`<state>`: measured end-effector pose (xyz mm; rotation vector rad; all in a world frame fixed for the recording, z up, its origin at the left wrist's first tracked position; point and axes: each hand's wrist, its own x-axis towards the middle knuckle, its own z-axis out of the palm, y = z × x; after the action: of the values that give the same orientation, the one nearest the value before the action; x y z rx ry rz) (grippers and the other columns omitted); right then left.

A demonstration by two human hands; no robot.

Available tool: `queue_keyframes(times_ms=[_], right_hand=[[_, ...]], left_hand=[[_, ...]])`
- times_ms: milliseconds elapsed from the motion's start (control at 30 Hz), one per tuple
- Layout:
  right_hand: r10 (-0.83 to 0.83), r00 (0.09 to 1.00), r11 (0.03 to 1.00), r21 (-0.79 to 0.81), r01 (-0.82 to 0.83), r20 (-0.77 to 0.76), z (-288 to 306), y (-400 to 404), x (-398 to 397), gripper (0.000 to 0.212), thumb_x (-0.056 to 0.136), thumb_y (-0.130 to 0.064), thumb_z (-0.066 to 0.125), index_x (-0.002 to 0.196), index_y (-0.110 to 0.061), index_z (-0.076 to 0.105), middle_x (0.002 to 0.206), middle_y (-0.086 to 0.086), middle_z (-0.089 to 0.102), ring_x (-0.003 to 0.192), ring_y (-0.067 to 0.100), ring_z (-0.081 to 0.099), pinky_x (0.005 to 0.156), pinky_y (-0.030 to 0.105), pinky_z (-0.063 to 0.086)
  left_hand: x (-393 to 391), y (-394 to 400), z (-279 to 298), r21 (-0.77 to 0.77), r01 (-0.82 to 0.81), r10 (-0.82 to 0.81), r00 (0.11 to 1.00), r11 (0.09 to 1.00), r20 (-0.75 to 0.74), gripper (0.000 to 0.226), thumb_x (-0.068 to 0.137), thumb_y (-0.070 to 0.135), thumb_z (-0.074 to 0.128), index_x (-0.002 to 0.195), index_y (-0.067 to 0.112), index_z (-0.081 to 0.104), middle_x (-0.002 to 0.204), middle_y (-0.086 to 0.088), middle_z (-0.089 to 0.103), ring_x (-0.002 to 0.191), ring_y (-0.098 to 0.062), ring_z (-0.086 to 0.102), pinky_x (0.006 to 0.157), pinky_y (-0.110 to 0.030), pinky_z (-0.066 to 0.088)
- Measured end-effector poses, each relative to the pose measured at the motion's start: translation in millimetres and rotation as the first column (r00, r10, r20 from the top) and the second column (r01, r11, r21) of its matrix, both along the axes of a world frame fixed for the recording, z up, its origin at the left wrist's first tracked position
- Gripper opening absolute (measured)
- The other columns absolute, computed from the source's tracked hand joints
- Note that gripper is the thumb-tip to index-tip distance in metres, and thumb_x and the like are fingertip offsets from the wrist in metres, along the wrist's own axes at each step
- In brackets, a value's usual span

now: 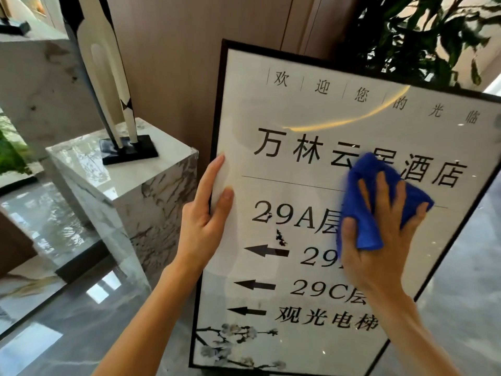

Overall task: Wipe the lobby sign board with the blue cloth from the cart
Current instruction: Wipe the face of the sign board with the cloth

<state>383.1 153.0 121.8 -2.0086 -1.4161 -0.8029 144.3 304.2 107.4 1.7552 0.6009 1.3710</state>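
The lobby sign board [271, 109] is a tall white panel in a thin black frame, printed with black characters, arrows and a flower branch at the bottom. It stands tilted in front of me. My left hand [206, 210] grips its left edge, thumb on the front face and fingers over the frame. My right hand [379, 234] presses the crumpled blue cloth [379, 180] flat against the middle of the board, fingers spread over the cloth. The cloth hides part of the printed text. A dark smudge [280, 238] shows on the glass left of the cloth.
A white marble pedestal [130, 191] stands just left of the board, carrying a black and white sculpture [108, 77] on a black base. A wood-panelled wall [189, 50] is behind. Green plant leaves [423, 33] hang over the board's top right. Glossy grey floor [461, 294] lies around.
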Motion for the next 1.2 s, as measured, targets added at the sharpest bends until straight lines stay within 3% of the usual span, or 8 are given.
queue_keyframes(times_ms=[167, 300, 367, 567, 667, 800, 1000, 1200], right_hand=[[-0.049, 0.967, 0.968, 0.226, 0.107, -0.249, 23, -13, 47, 0.059, 0.105, -0.053, 0.025, 0.161, -0.037, 0.011, 0.17, -0.009, 0.014, 0.158, 0.01, 0.0, 0.124, 0.058, -0.007], [-0.033, 0.939, 0.922, 0.352, 0.16, -0.342, 39, -6, 64, 0.054, 0.108, -0.047, 0.031, 0.159, -0.037, 0.014, 0.169, -0.003, 0.019, 0.157, 0.025, 0.008, 0.122, 0.067, 0.001], [-0.073, 0.952, 0.914, 0.362, 0.184, -0.297, 43, 8, 51, 0.051, 0.107, -0.05, 0.029, 0.157, -0.046, 0.017, 0.169, 0.001, 0.021, 0.157, 0.028, 0.007, 0.122, 0.065, -0.003], [-0.255, 0.94, 0.9, 0.299, 0.316, -0.226, 57, 65, -8, 0.058, 0.104, -0.057, 0.015, 0.158, -0.035, 0.022, 0.169, 0.006, 0.019, 0.155, 0.043, 0.009, 0.117, 0.073, 0.006], [-0.184, 0.973, 0.924, 0.312, 0.22, -0.141, 67, 100, -47, 0.056, 0.105, -0.057, 0.017, 0.157, -0.039, 0.012, 0.168, 0.005, 0.018, 0.153, 0.048, 0.012, 0.116, 0.077, 0.008], [-0.075, 0.993, 0.985, 0.16, 0.06, 0.087, 63, 129, -99, 0.059, 0.103, -0.055, 0.032, 0.158, -0.036, 0.023, 0.168, 0.004, 0.022, 0.153, 0.05, 0.007, 0.115, 0.077, 0.004], [0.152, 0.937, 0.988, -0.07, -0.137, 0.314, 51, 123, -114, 0.073, 0.094, -0.056, 0.047, 0.159, -0.038, 0.021, 0.171, -0.001, 0.013, 0.156, 0.042, -0.001, 0.119, 0.071, -0.005], [0.129, 0.941, 0.992, -0.045, -0.121, 0.312, 66, 84, -47, 0.055, 0.106, -0.052, 0.037, 0.157, -0.035, 0.028, 0.166, -0.004, 0.023, 0.157, 0.025, 0.013, 0.125, 0.06, 0.01]], left_hand=[[0, 0, 1, 0.006, -0.008, 0.008, 1.0, 1.0, -0.006, 0.05, 0.103, 0.037, 0.046, 0.141, 0.065, 0.03, 0.12, 0.038, 0.063, 0.095, 0.001, 0.071, 0.074, -0.011, 0.056], [2, 1, -6, 0.017, -0.054, 0.054, 0.998, 0.998, -0.018, 0.048, 0.102, 0.043, 0.046, 0.143, 0.063, 0.031, 0.104, 0.034, 0.068, 0.081, -0.024, 0.07, 0.065, -0.028, 0.063], [2, 3, -10, 0.025, -0.067, 0.068, 0.997, 0.997, -0.027, 0.047, 0.102, 0.048, 0.044, 0.144, 0.062, 0.03, 0.094, 0.027, 0.07, 0.068, -0.029, 0.066, 0.06, -0.043, 0.06], [2, 4, -13, 0.051, -0.102, 0.104, 0.994, 0.993, -0.033, 0.046, 0.1, 0.057, 0.042, 0.143, 0.064, 0.029, 0.078, 0.021, 0.069, 0.049, -0.015, 0.058, 0.044, -0.029, 0.053], [2, 3, -13, 0.04, -0.108, 0.109, 0.994, 0.993, -0.032, 0.045, 0.097, 0.065, 0.042, 0.141, 0.068, 0.03, 0.086, 0.034, 0.068, 0.061, -0.013, 0.065, 0.055, -0.028, 0.058], [0, 3, -14, 0.037, -0.153, 0.155, 0.987, 0.987, -0.044, 0.046, 0.094, 0.063, 0.045, 0.137, 0.072, 0.031, 0.062, 0.01, 0.06, 0.051, -0.025, 0.052, 0.049, -0.023, 0.05], [0, 5, -12, 0.08, -0.108, 0.115, 0.988, 0.991, -0.099, 0.054, 0.097, 0.041, 0.044, 0.142, 0.067, 0.028, 0.09, 0.052, 0.058, 0.069, 0.011, 0.06, 0.063, -0.001, 0.044], [5, 7, -11, 0.049, -0.137, 0.141, 0.986, 0.989, -0.095, 0.048, 0.094, 0.057, 0.044, 0.136, 0.073, 0.029, 0.075, 0.03, 0.067, 0.061, -0.011, 0.063, 0.056, -0.013, 0.052]])
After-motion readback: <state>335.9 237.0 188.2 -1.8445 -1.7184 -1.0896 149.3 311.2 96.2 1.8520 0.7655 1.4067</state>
